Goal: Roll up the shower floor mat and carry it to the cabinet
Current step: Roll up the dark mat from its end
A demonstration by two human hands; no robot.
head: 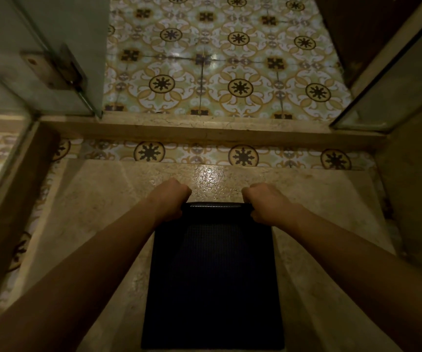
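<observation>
Two arms extended fwd; left hand (170, 199) and right hand (265, 203) fisted on far rolled edge of one dark mat (212, 275), flat on shower floor (90, 212).

No text, label, brand, number or sign can be read anywhere in the view.
</observation>
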